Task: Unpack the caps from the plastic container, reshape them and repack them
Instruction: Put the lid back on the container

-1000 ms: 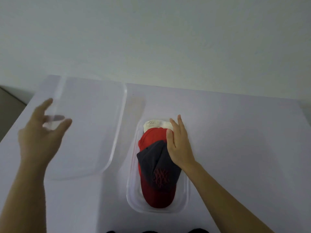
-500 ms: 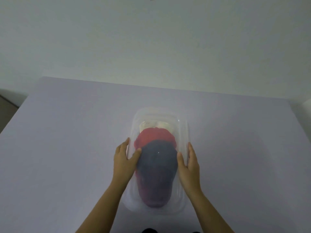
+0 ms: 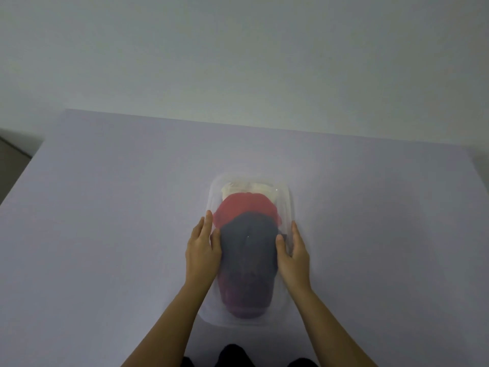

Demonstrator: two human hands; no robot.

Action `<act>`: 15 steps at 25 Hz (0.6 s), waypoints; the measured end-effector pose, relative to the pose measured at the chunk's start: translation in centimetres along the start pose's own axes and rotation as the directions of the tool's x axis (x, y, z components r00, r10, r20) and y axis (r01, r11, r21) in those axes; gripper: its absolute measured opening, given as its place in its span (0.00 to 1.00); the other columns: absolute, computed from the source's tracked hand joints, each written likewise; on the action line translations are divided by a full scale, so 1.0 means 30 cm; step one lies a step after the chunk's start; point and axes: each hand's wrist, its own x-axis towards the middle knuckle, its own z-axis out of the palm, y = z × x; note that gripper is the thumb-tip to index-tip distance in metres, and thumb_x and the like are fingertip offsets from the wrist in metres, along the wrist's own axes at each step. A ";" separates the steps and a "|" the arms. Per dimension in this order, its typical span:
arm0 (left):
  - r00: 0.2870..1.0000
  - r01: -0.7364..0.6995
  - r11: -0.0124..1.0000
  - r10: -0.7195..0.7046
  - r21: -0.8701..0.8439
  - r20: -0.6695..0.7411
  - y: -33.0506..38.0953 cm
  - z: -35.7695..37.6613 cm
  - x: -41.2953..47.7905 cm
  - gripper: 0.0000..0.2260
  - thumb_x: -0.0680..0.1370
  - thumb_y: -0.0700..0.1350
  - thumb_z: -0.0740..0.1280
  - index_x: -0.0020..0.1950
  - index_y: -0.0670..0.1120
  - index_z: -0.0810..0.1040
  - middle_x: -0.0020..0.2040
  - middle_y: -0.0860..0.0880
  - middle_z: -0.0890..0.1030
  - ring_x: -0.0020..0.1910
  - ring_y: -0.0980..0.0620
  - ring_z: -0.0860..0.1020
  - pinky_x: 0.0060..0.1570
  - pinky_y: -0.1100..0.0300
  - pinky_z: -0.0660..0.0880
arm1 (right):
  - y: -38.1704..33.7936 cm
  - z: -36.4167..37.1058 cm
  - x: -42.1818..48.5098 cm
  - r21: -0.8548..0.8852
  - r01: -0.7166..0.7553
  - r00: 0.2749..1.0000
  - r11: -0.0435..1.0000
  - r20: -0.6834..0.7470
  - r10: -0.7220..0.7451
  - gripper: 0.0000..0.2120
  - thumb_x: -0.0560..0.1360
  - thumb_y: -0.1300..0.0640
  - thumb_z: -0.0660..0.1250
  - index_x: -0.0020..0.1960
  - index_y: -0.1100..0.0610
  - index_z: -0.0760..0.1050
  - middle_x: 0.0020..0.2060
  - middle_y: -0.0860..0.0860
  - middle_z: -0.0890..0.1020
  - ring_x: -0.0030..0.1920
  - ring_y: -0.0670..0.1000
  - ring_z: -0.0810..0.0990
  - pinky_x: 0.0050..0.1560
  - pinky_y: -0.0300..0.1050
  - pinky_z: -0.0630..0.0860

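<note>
A clear plastic container (image 3: 211, 317) sits lengthwise in the lower middle of the frame on a pale table (image 3: 105, 234), its long axis running toward the top of the frame. A cloudy see-through lid (image 3: 285, 207) covers it, so the caps inside look hazy. A dark cap (image 3: 248, 250) lies on top in the middle. A red cap (image 3: 244, 210) peeks out from under it toward the upper end, and a cream cap (image 3: 248, 187) shows at the very top end. The left hand (image 3: 202, 247) lies against the left side of the container with its fingers straight along the edge and its thumb resting on the lid. The right hand (image 3: 295, 254) mirrors it on the right side, fingers stretched along the rim, thumb on top of the lid. Neither hand curls round anything; both lie flat against the plastic. Both bare forearms reach in from the bottom of the frame. A plain light wall (image 3: 238, 62) fills the upper part, and a few dark shapes (image 3: 232, 356) at the bottom edge are too cut off to identify.
</note>
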 end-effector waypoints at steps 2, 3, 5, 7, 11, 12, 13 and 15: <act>1.000 -0.003 1.000 0.003 0.011 -0.006 -0.008 0.006 0.004 0.22 0.82 0.47 0.54 0.76 0.49 0.57 0.75 0.46 0.65 0.73 0.45 0.64 0.70 0.51 0.62 | 0.008 0.001 0.004 -0.009 0.003 1.000 1.000 -0.009 -0.003 0.27 0.80 0.53 0.60 0.76 0.53 0.56 0.74 0.50 0.64 0.74 0.50 0.62 0.66 0.36 0.58; 1.000 -0.006 1.000 0.007 0.014 -0.008 -0.013 0.007 0.005 0.22 0.82 0.47 0.55 0.76 0.49 0.58 0.75 0.46 0.65 0.73 0.45 0.64 0.70 0.51 0.62 | 0.009 0.002 0.006 -0.005 0.001 1.000 1.000 -0.014 -0.001 0.27 0.79 0.53 0.61 0.76 0.53 0.56 0.74 0.50 0.64 0.73 0.51 0.62 0.67 0.38 0.59; 1.000 -0.013 1.000 0.013 0.028 -0.013 -0.016 0.013 0.006 0.22 0.82 0.47 0.54 0.76 0.49 0.58 0.75 0.45 0.65 0.73 0.45 0.64 0.70 0.50 0.62 | 0.014 0.004 0.012 0.027 -0.024 0.999 0.999 -0.034 0.025 0.27 0.79 0.53 0.62 0.75 0.53 0.58 0.73 0.50 0.65 0.73 0.52 0.64 0.68 0.43 0.62; 1.000 -0.015 0.999 0.016 0.041 -0.023 -0.022 0.020 0.004 0.22 0.82 0.47 0.54 0.76 0.49 0.58 0.75 0.45 0.65 0.73 0.44 0.64 0.70 0.48 0.62 | 0.022 0.008 0.012 0.035 -0.026 0.998 0.999 -0.061 0.028 0.27 0.78 0.53 0.63 0.74 0.53 0.60 0.73 0.51 0.67 0.72 0.53 0.66 0.68 0.45 0.64; 0.998 -0.015 0.999 0.016 0.030 -0.053 -0.011 0.025 -0.003 0.22 0.82 0.47 0.55 0.76 0.49 0.59 0.75 0.46 0.65 0.72 0.44 0.64 0.70 0.50 0.62 | 0.046 0.020 0.017 -0.169 0.031 0.994 0.985 -0.096 -0.048 0.27 0.78 0.51 0.62 0.75 0.53 0.60 0.72 0.52 0.68 0.71 0.54 0.67 0.71 0.49 0.64; 0.999 -0.015 1.000 0.016 0.024 -0.040 -0.005 0.013 -0.006 0.22 0.81 0.47 0.55 0.76 0.50 0.58 0.75 0.46 0.65 0.73 0.45 0.64 0.70 0.50 0.62 | 0.047 0.022 0.018 -0.183 0.030 0.994 0.983 -0.099 -0.048 0.28 0.78 0.50 0.63 0.74 0.53 0.60 0.72 0.52 0.68 0.71 0.55 0.67 0.71 0.52 0.65; 1.000 -0.022 1.000 0.022 -0.004 -0.013 -0.008 0.003 -0.006 0.23 0.81 0.48 0.56 0.76 0.51 0.58 0.75 0.47 0.64 0.73 0.45 0.64 0.70 0.51 0.61 | 0.039 0.017 0.014 -0.147 0.035 0.992 0.988 -0.112 -0.051 0.28 0.77 0.50 0.64 0.74 0.52 0.60 0.72 0.51 0.68 0.71 0.54 0.68 0.71 0.54 0.65; 0.996 0.030 0.994 -0.021 -0.105 0.085 -0.029 -0.045 -0.007 0.26 0.80 0.57 0.56 0.76 0.58 0.52 0.76 0.48 0.62 0.73 0.44 0.64 0.71 0.48 0.61 | 0.032 -0.001 -0.003 -0.014 0.052 0.987 0.999 -0.152 -0.054 0.30 0.75 0.48 0.66 0.74 0.50 0.59 0.72 0.49 0.67 0.71 0.51 0.66 0.71 0.55 0.65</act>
